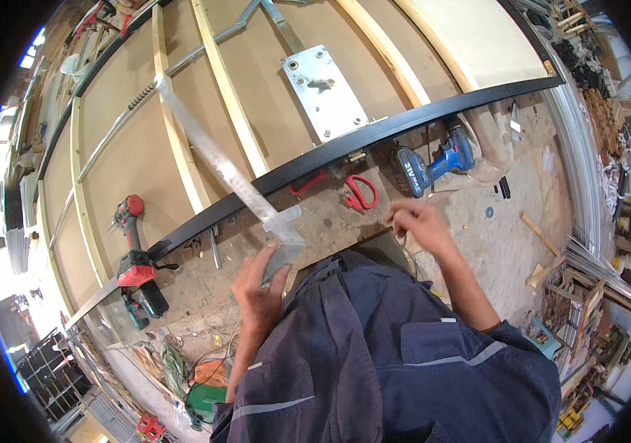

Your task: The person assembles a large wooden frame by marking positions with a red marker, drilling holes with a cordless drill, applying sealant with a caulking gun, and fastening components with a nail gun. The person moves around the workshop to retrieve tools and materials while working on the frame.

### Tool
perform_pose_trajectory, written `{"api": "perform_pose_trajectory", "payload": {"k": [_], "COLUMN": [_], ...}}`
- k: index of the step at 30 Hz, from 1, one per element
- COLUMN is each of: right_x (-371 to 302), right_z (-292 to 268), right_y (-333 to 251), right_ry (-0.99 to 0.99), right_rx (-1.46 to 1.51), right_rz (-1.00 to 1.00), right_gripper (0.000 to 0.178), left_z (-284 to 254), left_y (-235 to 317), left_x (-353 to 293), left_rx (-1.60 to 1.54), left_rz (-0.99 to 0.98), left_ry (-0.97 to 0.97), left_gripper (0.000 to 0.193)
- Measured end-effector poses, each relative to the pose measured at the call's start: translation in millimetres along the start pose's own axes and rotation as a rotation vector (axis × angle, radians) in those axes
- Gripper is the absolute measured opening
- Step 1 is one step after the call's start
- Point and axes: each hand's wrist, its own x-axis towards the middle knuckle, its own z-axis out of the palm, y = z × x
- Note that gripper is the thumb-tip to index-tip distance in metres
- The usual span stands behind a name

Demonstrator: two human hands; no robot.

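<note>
grey metal plate (284, 260), pinched between thumb and fingers of the left hand (259, 292), near the worktop's (511, 214) near edge; the right hand (420, 227) is curled, its grip, if any, i cannot tell. beyond the plate a long flat bar (216, 156) slants up-left across the framed panel's black edge (404, 120), its near end closer to the left hand. a red-handled tool (353, 201) lies just beside the right.

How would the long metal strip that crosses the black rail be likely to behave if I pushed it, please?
The long metal strip looks fairly stiff, as it runs nearly straight across the black rail. Its bare, shiny face may feel slippery. Its flat shape suggests it would slide rather than roll.
</note>
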Motion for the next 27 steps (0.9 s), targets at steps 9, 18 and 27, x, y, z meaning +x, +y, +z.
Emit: {"api": "perform_pose_trajectory", "payload": {"k": [9, 18, 27], "right_x": [-21.8, -2.2, 149.1], "right_z": [17.3, 26.4, 109.7], "right_y": [82.1, 22.6, -192.1], "right_ry": [0.055, 0.102, 0.094], "right_rx": [-0.314, -0.066, -0.579], "right_rz": [0.088, 0.017, -0.641], "right_gripper": [0.034, 0.027, 0.025], "left_z": [-8.8, -13.5, -23.1], "left_y": [-12.0, -22.7, -18.3], "left_x": [11.5, -3.6, -15.3], "left_rx": [-0.067, -0.007, -0.09], "left_rz": [-0.162, -0.129, -0.148], "left_ry": [0.117, 0.072, 0.11], "left_gripper": [0.047, 0.043, 0.046]}}
